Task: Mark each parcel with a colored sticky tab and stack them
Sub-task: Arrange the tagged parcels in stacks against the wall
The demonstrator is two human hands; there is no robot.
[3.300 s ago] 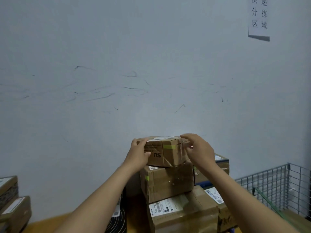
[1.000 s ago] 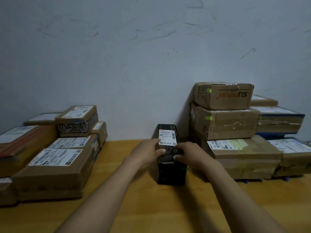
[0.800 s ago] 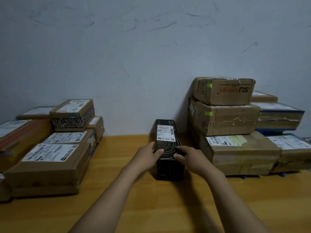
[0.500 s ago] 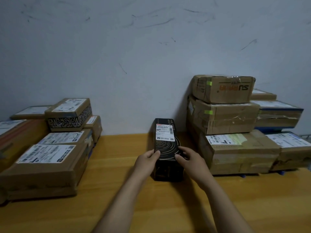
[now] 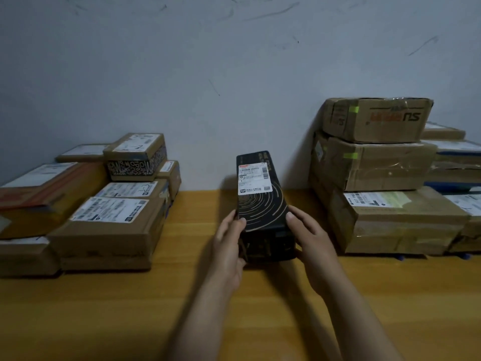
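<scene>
Your left hand (image 5: 229, 246) and right hand (image 5: 312, 243) each close a grip round the near end of the black parcel (image 5: 260, 204), thumbs on top. It lies on the wooden surface (image 5: 182, 308). The green-tabbed stack (image 5: 374, 162) stands to its right and brown boxes (image 5: 109, 225) to its left.

Dim, flat indoor light, soft shadows beside the boxes; edges bow, detail slightly soft, perhaps motion blur.

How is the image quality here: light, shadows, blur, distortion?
Head view: dim light, no strong glare; the black box throws a soft shadow on the table beside it; its label is too blurred to read; the wide lens tilts the right stack outward.
</scene>
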